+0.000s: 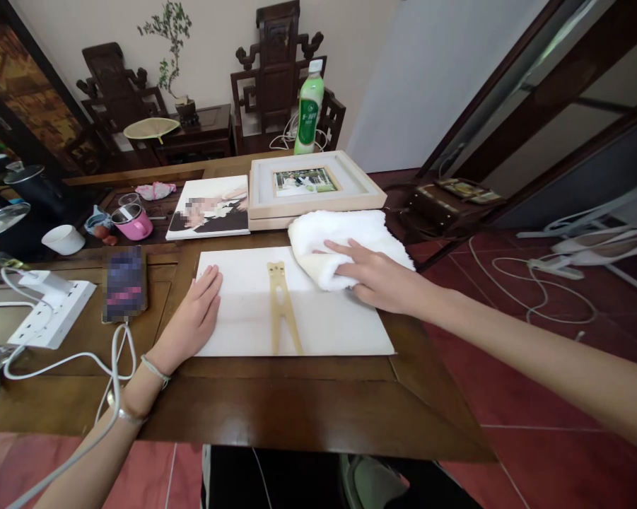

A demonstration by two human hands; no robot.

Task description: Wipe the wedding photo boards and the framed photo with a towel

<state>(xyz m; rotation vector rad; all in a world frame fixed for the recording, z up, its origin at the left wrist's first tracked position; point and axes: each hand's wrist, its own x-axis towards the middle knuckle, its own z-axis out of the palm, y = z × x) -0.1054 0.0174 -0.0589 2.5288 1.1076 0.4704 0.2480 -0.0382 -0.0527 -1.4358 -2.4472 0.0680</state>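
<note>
A white board [238,318] lies flat on the wooden table, with a beige A-shaped stand leg [281,304] along its middle. It looks like the back of a picture frame. My left hand [201,311] rests flat on the board's left edge, its fingers stretched out. At the board's far right corner, my right hand [374,272] grips a fluffy white cloth [344,230], with the index finger extended over the top. The cloth is partly folded and covers that corner; part of it reaches beyond the board's right side.
Behind the board are a stacked pale wooden picture frame [318,203], a photo print [212,205] and a green bottle [310,109]. To the left sit a phone [124,283], a power strip [53,318] with white cables, a pink mug [132,223] and a white cup [63,240].
</note>
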